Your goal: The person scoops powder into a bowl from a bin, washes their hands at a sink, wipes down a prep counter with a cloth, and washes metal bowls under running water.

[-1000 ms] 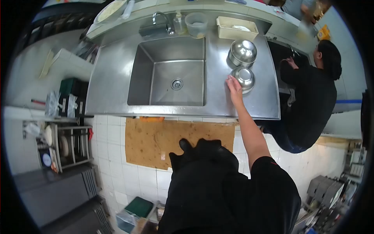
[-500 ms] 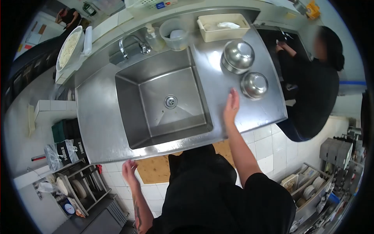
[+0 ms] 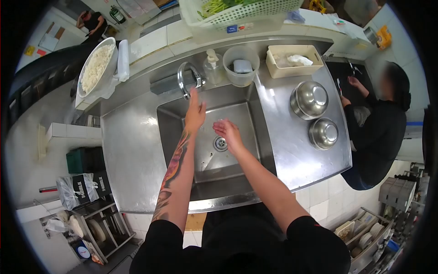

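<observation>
My left hand [image 3: 195,113] reaches over the sink [image 3: 262,132] to the chrome faucet [image 3: 181,77], its fingers stretched out just below the faucet's handle. Whether the fingertips touch the metal I cannot tell. Lower and to the right, my right hand [image 3: 228,133] hovers above the basin near the drain [image 3: 220,144], fingers extended and holding nothing. Behind the sink stand a pump bottle [image 3: 212,68] and a clear plastic tub [image 3: 242,64] with a greyish block in it.
Two upturned steel bowls [image 3: 310,100] rest on the right counter, below a cream bin [image 3: 294,66]. A basket of greens [image 3: 246,16] sits on the ledge, a bowl of white food [image 3: 97,66] at left. A co-worker [image 3: 378,132] stands at right; another person [image 3: 93,25] is far left.
Both hands have come over the sink: the left from below the front edge up to the faucet, the right leftward from beside the bowls. The view has shifted, showing more of the back ledge.
</observation>
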A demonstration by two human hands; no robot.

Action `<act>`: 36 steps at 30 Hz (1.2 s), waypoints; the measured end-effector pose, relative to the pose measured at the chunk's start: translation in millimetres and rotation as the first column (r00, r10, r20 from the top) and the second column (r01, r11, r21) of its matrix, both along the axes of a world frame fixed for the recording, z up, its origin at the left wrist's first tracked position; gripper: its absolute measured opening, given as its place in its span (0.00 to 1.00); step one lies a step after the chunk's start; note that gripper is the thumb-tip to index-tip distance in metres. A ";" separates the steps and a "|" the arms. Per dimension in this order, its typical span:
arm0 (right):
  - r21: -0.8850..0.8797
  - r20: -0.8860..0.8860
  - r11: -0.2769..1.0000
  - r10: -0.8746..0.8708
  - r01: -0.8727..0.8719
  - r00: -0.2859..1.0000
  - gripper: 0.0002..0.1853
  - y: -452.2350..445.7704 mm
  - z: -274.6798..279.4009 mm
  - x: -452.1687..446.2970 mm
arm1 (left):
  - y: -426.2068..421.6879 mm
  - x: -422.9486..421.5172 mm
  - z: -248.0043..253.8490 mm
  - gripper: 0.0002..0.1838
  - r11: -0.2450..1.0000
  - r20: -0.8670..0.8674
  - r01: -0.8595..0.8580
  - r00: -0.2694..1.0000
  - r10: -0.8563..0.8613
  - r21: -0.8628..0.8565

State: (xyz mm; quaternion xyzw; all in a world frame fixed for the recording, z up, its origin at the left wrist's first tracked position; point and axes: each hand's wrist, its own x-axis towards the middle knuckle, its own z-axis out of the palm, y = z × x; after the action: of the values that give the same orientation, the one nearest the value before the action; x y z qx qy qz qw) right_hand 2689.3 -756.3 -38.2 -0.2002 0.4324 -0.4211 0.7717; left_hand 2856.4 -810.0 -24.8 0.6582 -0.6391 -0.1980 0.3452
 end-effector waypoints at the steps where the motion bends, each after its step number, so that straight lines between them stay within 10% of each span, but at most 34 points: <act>1: -0.001 0.041 0.999 -0.043 0.043 0.998 0.20 -3.0 9.2 4.8 | 10.4 13.5 -37.3 0.36 0.995 -0.237 -0.069 0.968 0.086 0.079; 2: 0.000 0.087 0.996 -0.089 0.089 0.992 0.19 -6.3 13.5 12.2 | 22.2 22.0 -56.2 0.37 0.979 -0.449 -0.113 0.876 0.178 0.169; 4: -0.029 0.147 0.994 -0.096 0.101 0.984 0.17 -24.1 -10.8 41.9 | 58.3 7.5 -37.5 0.37 0.802 -0.787 -0.041 0.169 0.593 0.595; 9: 0.012 0.106 0.990 -0.139 0.139 0.985 0.13 -57.9 -78.9 94.1 | 95.2 -25.2 -43.9 0.31 0.804 -0.760 0.116 -0.270 0.591 0.584; 11: 0.013 -0.528 0.981 0.170 -0.192 0.832 0.09 -59.0 -79.1 94.4 | 86.5 -37.6 -34.9 0.29 0.791 -0.758 0.103 -0.238 0.608 0.603; 15: -0.146 -0.690 0.952 0.096 -0.268 0.717 0.08 -29.7 -68.4 104.3 | 54.6 -16.9 -102.9 0.24 0.844 -0.849 -0.182 0.072 0.524 0.505; 16: -0.170 -0.381 0.984 -0.022 -0.046 0.924 0.08 -19.4 -56.3 106.2 | 46.2 -7.2 -102.7 0.24 0.842 -0.847 -0.169 0.067 0.528 0.512; 18: -0.088 0.019 0.982 -0.168 0.169 0.986 0.09 -4.1 -43.0 99.9 | 33.8 13.5 -89.7 0.20 0.945 -0.706 -0.144 0.634 0.315 0.293; 19: -0.089 0.013 0.982 -0.169 0.169 0.986 0.09 -4.9 -39.4 96.9 | 32.4 17.8 -79.4 0.20 0.946 -0.710 -0.141 0.630 0.314 0.293; 21: -0.366 -0.627 0.929 -0.199 -0.059 0.753 0.13 -7.2 -43.3 92.4 | 33.0 22.7 -52.7 0.17 0.939 -0.259 0.156 0.963 -0.075 0.307; 25: -0.192 -0.546 0.932 0.160 -0.308 0.822 0.13 -42.9 -53.8 77.0 | 34.1 19.8 -62.2 0.15 0.870 -0.708 0.196 0.672 0.217 0.452; 28: 0.044 -0.073 0.999 0.023 -0.020 0.997 0.10 -38.9 -28.2 89.4 | 47.2 20.4 -60.6 0.19 0.915 -0.852 0.218 -0.339 0.398 0.341; 31: 0.069 0.081 0.928 -0.372 0.367 0.925 0.11 -9.8 -30.7 122.3 | 46.7 51.4 -110.0 0.22 0.819 -0.881 0.555 -0.450 0.147 -0.147; 34: -0.318 -0.563 0.942 -0.278 0.107 0.778 0.16 -17.6 -63.2 122.6 | 37.2 28.3 -60.0 0.24 0.727 -0.936 0.655 -0.086 0.342 0.205; 36: -0.423 -0.544 0.905 -0.281 0.030 0.791 0.17 -33.2 -69.5 114.2 | 37.6 -4.9 -66.4 0.25 0.890 -0.891 -0.069 0.010 0.453 0.451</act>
State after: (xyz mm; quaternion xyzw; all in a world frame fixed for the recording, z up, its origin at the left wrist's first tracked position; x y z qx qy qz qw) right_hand 2803.5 -789.5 -107.7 -0.4351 0.5733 -0.4785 0.5031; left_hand 2851.5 -772.3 -91.2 0.4928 -0.0598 -0.6101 0.6176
